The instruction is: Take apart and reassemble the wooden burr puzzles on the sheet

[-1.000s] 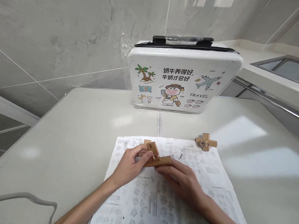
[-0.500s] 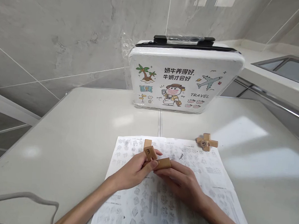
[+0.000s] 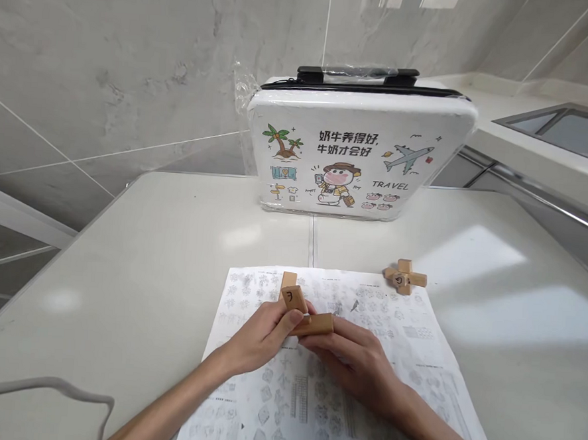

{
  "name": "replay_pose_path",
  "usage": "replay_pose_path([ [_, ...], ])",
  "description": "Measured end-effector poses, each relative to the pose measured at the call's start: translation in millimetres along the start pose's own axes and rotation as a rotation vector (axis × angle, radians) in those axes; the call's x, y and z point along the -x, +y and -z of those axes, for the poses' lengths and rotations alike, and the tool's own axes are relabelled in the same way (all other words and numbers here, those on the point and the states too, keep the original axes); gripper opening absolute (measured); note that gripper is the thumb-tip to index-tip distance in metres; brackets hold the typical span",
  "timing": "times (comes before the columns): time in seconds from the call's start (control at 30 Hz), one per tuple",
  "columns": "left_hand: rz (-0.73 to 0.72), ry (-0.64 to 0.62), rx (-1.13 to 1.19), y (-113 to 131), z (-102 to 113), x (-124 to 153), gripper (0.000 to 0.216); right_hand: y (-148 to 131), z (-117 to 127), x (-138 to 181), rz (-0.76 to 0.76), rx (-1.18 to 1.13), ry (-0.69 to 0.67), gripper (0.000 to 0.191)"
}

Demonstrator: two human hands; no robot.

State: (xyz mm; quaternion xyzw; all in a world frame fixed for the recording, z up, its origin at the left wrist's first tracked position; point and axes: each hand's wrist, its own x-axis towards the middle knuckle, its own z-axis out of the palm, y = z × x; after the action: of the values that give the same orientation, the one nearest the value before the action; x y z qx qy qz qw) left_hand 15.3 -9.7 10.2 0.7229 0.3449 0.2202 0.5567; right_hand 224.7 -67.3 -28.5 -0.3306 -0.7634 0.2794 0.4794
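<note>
My left hand [image 3: 263, 332] is closed around wooden puzzle pieces, its thumb pressing near a block [image 3: 294, 298] with a dark mark on its end. Another wooden piece [image 3: 289, 281] sticks up behind that block. A longer wooden puzzle piece [image 3: 320, 324] lies crosswise at the left thumb, and my right hand [image 3: 358, 357] grips its right end with closed fingers. The pieces touch one another; how they fit inside the left hand is hidden. Both hands are over a printed sheet [image 3: 244, 383] showing rows of small puzzle diagrams.
An assembled cross-shaped wooden puzzle [image 3: 404, 278] with a marked end sits at the sheet's upper right corner. A white cartoon-print case [image 3: 360, 158] in clear plastic stands at the back of the table [image 3: 121, 269]. A grey cable [image 3: 39, 384] runs along the lower left.
The left thumb has shifted slightly up and left, toward the marked block. The crosswise piece sits a little further left, still between both hands. The view has shifted slightly.
</note>
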Motion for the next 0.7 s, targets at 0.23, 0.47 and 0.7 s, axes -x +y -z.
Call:
replay_pose_path([
  [0.23,0.058,0.086,0.055,-0.1,-7.0,1.0,0.068,2.7,-4.0,1.8,0.016,-0.010,0.044,0.028],
  [0.47,0.081,0.099,0.056,-3.1,-4.2,1.4,0.067,3.7,-3.9,5.0,-0.018,0.022,0.002,0.025],
  [0.7,0.070,0.033,0.023,1.6,-2.5,-0.3,0.065,2.1,-0.8,2.9,-0.016,0.017,0.003,0.026],
])
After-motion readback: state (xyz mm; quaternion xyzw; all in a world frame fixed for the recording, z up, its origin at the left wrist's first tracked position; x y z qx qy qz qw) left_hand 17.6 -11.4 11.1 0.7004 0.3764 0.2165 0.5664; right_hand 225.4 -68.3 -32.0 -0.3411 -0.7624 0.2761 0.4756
